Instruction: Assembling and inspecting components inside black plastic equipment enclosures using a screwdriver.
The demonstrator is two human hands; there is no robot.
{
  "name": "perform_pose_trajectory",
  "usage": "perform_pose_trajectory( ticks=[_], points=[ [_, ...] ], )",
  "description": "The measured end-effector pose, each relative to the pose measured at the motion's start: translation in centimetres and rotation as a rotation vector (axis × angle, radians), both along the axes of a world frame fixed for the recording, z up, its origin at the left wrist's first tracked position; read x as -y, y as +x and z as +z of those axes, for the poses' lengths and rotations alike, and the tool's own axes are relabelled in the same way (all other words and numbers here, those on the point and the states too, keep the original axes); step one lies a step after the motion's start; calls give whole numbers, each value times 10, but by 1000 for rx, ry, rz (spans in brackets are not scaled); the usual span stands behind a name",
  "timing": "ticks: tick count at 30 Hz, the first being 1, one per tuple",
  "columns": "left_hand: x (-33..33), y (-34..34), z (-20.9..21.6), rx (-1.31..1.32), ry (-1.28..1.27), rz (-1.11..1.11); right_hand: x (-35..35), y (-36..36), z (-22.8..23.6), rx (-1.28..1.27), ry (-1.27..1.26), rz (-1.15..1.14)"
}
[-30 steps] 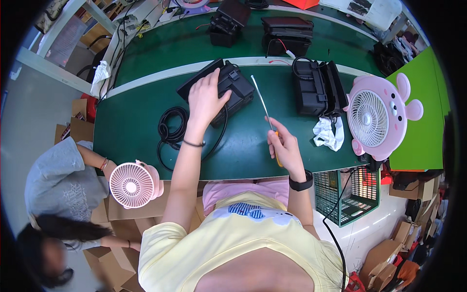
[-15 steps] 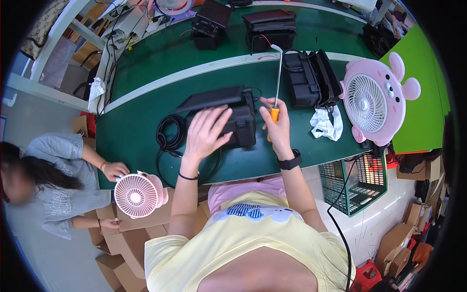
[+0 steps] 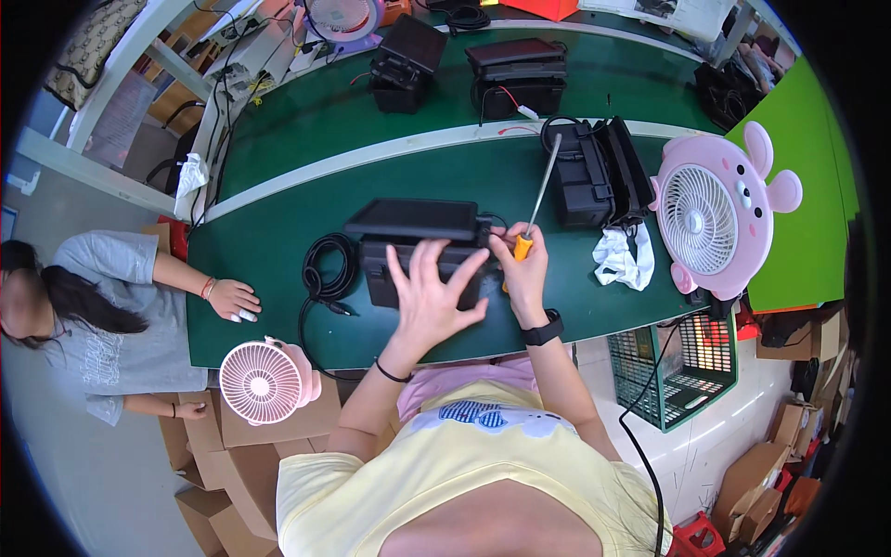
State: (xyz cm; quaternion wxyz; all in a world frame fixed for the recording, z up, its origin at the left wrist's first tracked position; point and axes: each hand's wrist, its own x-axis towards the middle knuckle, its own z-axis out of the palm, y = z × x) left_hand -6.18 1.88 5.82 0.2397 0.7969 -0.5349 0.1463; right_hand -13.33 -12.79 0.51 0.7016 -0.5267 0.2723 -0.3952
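Observation:
A black box-shaped device (image 3: 408, 243) with a flat lid lies on the green table (image 3: 278, 241) in front of me. My left hand (image 3: 429, 299) rests on its near side with fingers spread. My right hand (image 3: 520, 269) grips a screwdriver (image 3: 536, 195) with an orange handle, its long metal shaft pointing up and away, right beside the device's right end. A coiled black cable (image 3: 329, 269) lies left of the device.
A second black unit (image 3: 594, 172) sits to the right, a crumpled white cloth (image 3: 624, 257) and a pink animal-shaped fan (image 3: 710, 218) beyond it. Another person sits at the left, one hand (image 3: 232, 299) on the table, holding a small pink fan (image 3: 264, 381). More black boxes stand on the far bench.
The device has been drawn nearer and turned. My right hand brought the screwdriver up against its right end. My left hand shifted onto its near side. The person at left raised their head.

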Motion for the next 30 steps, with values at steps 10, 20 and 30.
perform_pose_trajectory(
  ticks=[10,20,30],
  points=[
    [-21,159,-1,189,2,604,20,-20,-29,-223,-74,-19],
    [-31,305,-6,-187,254,922,16,-16,-28,-233,-103,-23],
    [148,275,-7,-284,-38,254,18,-12,-32,-206,-142,-45]
  ],
)
